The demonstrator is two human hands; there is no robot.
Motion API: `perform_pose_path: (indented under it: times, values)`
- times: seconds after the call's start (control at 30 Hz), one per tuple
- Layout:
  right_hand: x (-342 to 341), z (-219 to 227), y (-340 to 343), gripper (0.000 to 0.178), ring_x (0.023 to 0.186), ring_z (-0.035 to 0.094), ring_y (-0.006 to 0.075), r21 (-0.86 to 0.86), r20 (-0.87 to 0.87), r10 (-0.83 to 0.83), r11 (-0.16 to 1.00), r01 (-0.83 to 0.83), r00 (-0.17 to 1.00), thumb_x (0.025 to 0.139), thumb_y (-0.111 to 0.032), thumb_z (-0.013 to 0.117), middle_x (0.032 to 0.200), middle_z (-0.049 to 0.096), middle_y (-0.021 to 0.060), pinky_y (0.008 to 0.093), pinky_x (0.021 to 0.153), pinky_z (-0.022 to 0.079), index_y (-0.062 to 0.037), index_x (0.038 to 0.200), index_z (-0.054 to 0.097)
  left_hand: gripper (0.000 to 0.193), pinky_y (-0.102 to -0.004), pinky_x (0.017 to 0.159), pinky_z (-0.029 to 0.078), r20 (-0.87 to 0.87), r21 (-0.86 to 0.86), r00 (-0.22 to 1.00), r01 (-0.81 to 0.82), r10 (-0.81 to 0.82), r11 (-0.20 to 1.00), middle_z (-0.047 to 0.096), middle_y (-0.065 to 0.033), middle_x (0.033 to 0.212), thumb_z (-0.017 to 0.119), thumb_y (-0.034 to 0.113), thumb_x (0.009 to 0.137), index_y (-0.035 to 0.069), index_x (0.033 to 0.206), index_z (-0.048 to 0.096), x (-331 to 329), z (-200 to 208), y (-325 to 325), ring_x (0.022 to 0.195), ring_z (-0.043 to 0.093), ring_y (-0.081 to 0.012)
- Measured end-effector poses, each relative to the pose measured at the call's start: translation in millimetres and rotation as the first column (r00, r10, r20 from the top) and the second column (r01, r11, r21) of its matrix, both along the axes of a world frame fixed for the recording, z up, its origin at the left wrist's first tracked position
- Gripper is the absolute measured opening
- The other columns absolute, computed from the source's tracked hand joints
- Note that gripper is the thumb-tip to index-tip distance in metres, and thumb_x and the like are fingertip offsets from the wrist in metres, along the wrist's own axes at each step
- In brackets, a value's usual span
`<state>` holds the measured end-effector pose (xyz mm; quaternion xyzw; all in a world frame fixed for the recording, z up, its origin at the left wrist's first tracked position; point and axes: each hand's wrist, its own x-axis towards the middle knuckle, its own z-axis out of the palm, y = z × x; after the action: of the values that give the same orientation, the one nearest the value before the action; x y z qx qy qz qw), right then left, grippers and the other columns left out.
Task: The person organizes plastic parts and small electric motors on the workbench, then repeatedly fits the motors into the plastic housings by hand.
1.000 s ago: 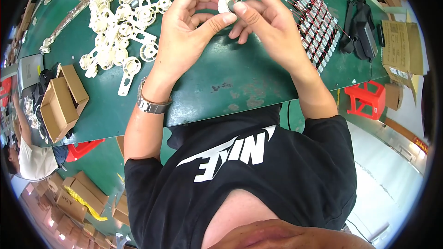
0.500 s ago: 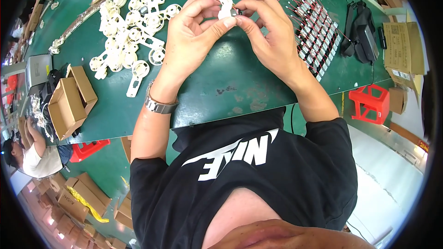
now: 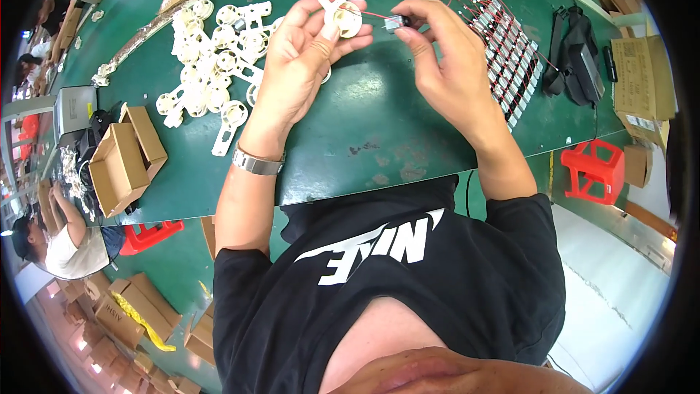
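Note:
My left hand (image 3: 302,55) holds a cream plastic housing (image 3: 346,22) with a round cup at one end and a slotted arm pointing away from me. Its thumb presses on the cup's rim. Between the thumb and fingers of my right hand (image 3: 445,47) is a small silver motor (image 3: 394,24) with a dark end. A thin red wire (image 3: 372,14) runs from the motor toward the housing. Motor and housing are apart. A loose heap of like cream housings (image 3: 211,66) lies left of my left hand. Rows of small wired motors (image 3: 510,58) lie to the right of my right hand.
The green table (image 3: 350,138) carries an open cardboard box (image 3: 120,171) at the left and a black strapped bag (image 3: 580,58) at the right. A carton (image 3: 642,76) stands beyond the bag. Red stools (image 3: 594,171) stand below the table's edge. Another person (image 3: 65,241) sits far left.
My hands have moved apart. The motor in my right hand has come away from the housing, which my left hand has turned so its round cup shows. The whole view has shifted slightly.

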<state>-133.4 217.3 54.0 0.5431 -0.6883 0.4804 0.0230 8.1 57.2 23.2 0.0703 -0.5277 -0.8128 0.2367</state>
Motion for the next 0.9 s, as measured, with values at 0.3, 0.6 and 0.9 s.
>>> perform_pose_path:
  times: [0.3, 0.6, 0.9]
  values:
    - [-8.2, 1.1, 18.4, 0.019, 0.073, 0.063, 0.0106, 0.103, 0.754, 0.211, 0.897, -0.431, 0.621, 0.105, -0.019, 0.062, 0.088, 0.068, 0.0041, 0.0281, 0.064, 0.051, -0.0004, 0.107, 0.066, 0.044, -0.0470, 0.106, 0.055, 0.052, 0.018, 0.997, -0.056, 0.055, 0.998, 0.058, -0.0225, 0.140, 0.058, 0.011, 0.106, -0.002, 0.146, 0.045, -0.7, 7.1, 2.2, 0.115, 0.067, -0.0296]
    - [-27.2, 3.0, 6.0, 0.017, 0.072, 0.060, 0.0113, 0.134, 0.588, 0.109, 0.964, -0.229, 0.801, 0.102, -0.020, 0.065, 0.079, 0.064, 0.0052, 0.0307, 0.064, 0.051, -0.0028, 0.106, 0.065, 0.042, -0.0375, 0.098, 0.058, 0.118, -0.456, 0.930, -0.261, 0.348, 0.851, 0.063, -0.0126, 0.129, 0.066, 0.005, 0.101, -0.001, 0.140, 0.053, -8.2, 91.0, -12.3, 0.109, 0.067, -0.0195]
    - [-6.8, -29.4, 7.4, 0.021, 0.069, 0.068, 0.0264, 0.161, 0.386, 0.096, 0.972, -0.169, 0.917, 0.096, -0.017, 0.070, 0.084, 0.069, 0.0173, 0.0397, 0.065, 0.054, 0.0036, 0.100, 0.065, 0.034, -0.0305, 0.080, 0.058, -0.472, -0.873, 0.770, -0.477, 0.428, -0.104, 0.059, -0.0120, 0.111, 0.070, 0.004, 0.095, 0.006, 0.129, 0.067, -40.9, 278.2, -47.4, 0.099, 0.065, -0.0198]
